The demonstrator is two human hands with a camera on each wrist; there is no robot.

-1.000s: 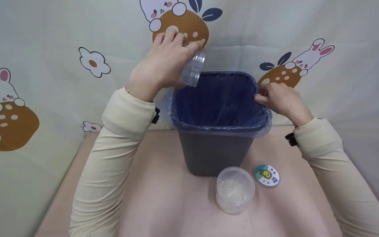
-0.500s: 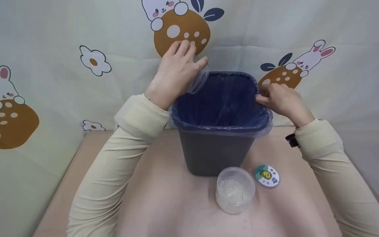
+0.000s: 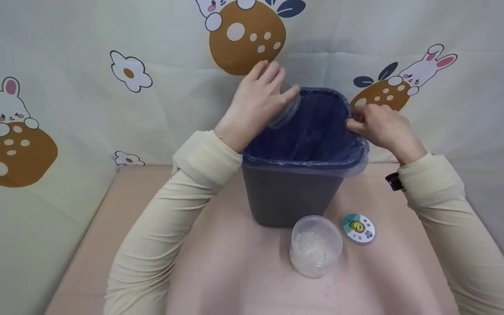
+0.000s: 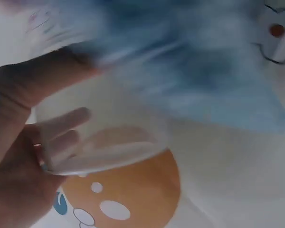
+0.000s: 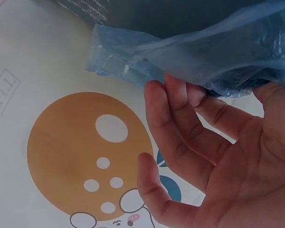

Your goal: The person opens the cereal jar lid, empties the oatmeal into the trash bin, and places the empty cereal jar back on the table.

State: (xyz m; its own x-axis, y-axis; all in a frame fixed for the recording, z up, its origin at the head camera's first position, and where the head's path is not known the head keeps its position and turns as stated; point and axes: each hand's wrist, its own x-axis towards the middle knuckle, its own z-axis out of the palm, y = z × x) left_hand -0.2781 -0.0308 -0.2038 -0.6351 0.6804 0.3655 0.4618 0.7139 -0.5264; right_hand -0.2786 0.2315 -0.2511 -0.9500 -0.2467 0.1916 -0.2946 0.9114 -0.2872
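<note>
My left hand (image 3: 258,98) grips a clear plastic jar (image 3: 286,116), tilted with its mouth toward the inside of the grey trash can (image 3: 291,197), at the left of the rim. In the left wrist view the jar (image 4: 118,152) looks see-through, with fingers showing behind its wall. A blue plastic bag (image 3: 348,168) lines the can and folds over its rim. At the right rim my right hand (image 3: 385,127) pinches the lined edge, thumb inside. Its fingers lie outside against the bag (image 5: 128,52) in the right wrist view.
A second clear jar (image 3: 315,249), partly filled with whitish grains, stands uncovered in front of the can. Beside it lies a round lid (image 3: 359,229) with a printed label. Behind the pink-covered table (image 3: 217,262) hangs a cloth (image 3: 182,96) with printed rabbits.
My left hand has moved right and down with the jar, bringing it over the can's left rim. The right hand keeps its hold on the right edge. The head view has shifted slightly.
</note>
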